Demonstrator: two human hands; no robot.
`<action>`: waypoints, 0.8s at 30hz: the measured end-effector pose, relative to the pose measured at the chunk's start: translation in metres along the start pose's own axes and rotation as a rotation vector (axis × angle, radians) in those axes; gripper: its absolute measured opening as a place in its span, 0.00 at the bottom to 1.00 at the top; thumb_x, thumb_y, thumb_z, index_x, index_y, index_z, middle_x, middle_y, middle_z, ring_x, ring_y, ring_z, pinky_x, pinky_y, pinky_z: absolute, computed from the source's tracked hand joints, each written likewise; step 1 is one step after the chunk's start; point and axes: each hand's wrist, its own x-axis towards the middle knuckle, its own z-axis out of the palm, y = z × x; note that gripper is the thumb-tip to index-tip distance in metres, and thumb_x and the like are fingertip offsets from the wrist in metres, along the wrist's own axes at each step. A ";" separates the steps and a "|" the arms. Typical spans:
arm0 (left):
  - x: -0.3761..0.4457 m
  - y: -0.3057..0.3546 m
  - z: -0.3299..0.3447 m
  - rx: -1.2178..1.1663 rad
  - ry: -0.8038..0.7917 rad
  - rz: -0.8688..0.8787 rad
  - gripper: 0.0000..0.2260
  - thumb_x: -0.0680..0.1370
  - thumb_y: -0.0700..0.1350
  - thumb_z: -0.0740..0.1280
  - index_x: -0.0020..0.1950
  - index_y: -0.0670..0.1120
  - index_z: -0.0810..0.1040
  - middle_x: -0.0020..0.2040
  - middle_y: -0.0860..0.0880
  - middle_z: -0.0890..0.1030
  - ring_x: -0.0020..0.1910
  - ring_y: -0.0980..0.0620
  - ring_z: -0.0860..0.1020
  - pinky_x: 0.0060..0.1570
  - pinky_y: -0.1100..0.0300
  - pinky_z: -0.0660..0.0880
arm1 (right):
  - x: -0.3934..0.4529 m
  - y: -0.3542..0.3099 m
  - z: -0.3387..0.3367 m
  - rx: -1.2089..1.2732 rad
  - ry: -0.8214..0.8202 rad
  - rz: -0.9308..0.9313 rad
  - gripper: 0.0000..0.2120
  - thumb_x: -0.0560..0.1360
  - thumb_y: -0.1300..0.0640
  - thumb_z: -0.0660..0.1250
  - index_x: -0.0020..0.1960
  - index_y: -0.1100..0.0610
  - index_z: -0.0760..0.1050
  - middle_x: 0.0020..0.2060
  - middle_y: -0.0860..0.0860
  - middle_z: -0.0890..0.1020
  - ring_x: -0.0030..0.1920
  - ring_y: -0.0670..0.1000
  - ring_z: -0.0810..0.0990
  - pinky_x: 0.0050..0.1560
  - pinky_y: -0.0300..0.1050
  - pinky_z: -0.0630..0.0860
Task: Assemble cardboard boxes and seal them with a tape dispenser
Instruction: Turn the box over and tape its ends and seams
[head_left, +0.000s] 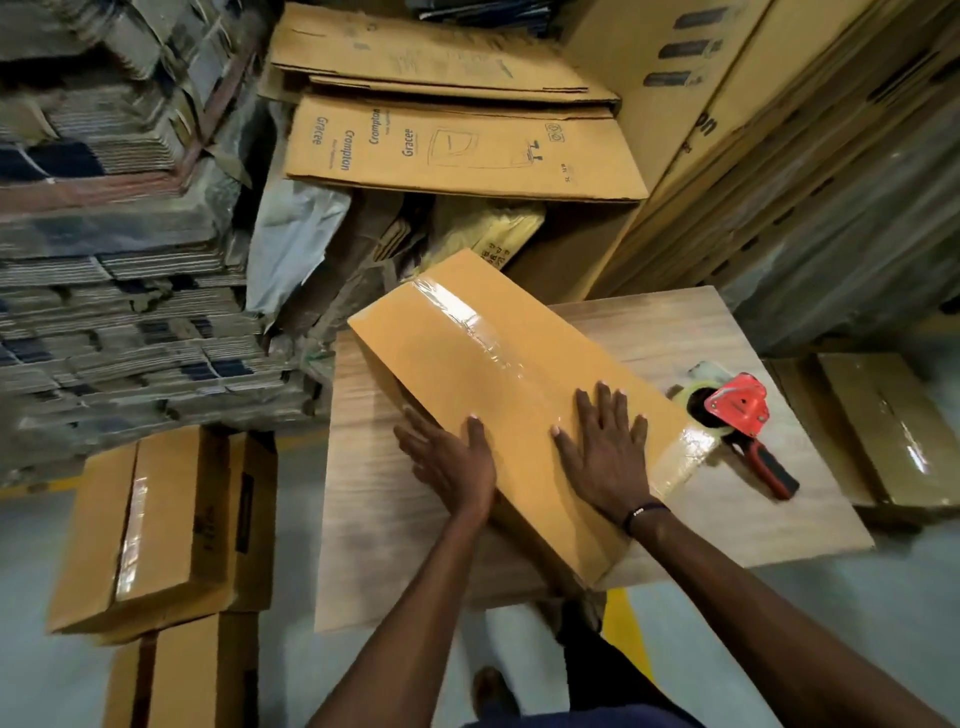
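A long brown cardboard box (467, 364) lies diagonally on the wooden table (675, 332), with a strip of clear tape running along its top seam and down its near-right end. My right hand (602, 452) presses flat on the box top, fingers straight and spread. My left hand (449, 462) rests against the box's left edge, thumb on top and fingers down the side. A red tape dispenser (740, 415) with a black-and-red handle lies on the table just right of the box, untouched.
Two taped boxes (156, 519) are stacked on the floor at left. Another taped box (883, 431) sits on the right. Flattened printed cartons (457, 145) lie behind the table. Tall stacks of flat cardboard (104, 260) fill the left, large cartons (779, 156) the right.
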 end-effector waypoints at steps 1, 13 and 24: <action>0.017 0.002 -0.007 0.095 0.003 0.101 0.42 0.81 0.60 0.66 0.84 0.49 0.43 0.84 0.41 0.44 0.83 0.38 0.48 0.78 0.37 0.55 | -0.012 -0.003 0.001 0.002 -0.004 -0.013 0.39 0.83 0.29 0.44 0.86 0.48 0.43 0.84 0.52 0.40 0.83 0.57 0.36 0.80 0.69 0.41; 0.181 0.039 -0.043 0.839 -0.426 0.748 0.39 0.77 0.77 0.42 0.84 0.60 0.40 0.84 0.45 0.38 0.83 0.39 0.40 0.79 0.35 0.44 | -0.031 -0.030 0.012 -0.133 -0.138 -0.094 0.60 0.65 0.13 0.50 0.83 0.43 0.31 0.81 0.54 0.27 0.80 0.62 0.27 0.76 0.76 0.35; 0.142 -0.003 -0.080 0.789 -0.220 0.497 0.38 0.80 0.73 0.45 0.85 0.55 0.43 0.84 0.40 0.41 0.83 0.36 0.41 0.78 0.34 0.45 | 0.034 -0.015 -0.019 -0.254 -0.356 -0.446 0.58 0.69 0.17 0.57 0.81 0.41 0.27 0.80 0.56 0.28 0.80 0.62 0.28 0.80 0.68 0.37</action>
